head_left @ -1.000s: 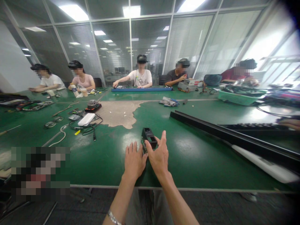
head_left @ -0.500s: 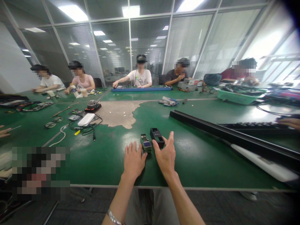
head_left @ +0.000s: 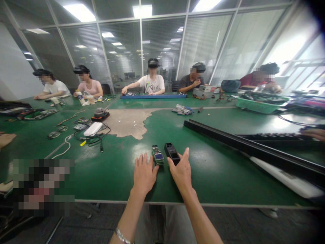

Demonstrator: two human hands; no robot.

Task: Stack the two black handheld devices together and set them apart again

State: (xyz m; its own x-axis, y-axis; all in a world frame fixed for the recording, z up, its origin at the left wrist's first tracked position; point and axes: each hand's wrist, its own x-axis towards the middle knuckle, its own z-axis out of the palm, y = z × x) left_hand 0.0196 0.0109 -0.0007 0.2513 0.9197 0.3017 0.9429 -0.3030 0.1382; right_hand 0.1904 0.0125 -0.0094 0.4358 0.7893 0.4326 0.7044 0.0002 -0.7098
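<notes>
A small green circuit board with a blue screen [head_left: 158,156] lies flat on the green table [head_left: 106,169] just past my fingers. Beside it on the right lies a black plastic shell [head_left: 172,151]. My left hand [head_left: 144,173] rests flat on the table with fingers stretched out, its fingertips touching the near end of the board. My right hand [head_left: 181,171] holds the near end of the black shell between thumb and fingers and sets it on the table.
A long black rail [head_left: 243,144] and a white bar [head_left: 286,178] run along the right. A white box with cables [head_left: 93,129] and small parts lie at the left. Several people sit around the table's far side. The table edge is close to me.
The black shell came off the circuit board. My right hand carried it to the right and lowered it to the table. The board now lies uncovered by my left hand.
</notes>
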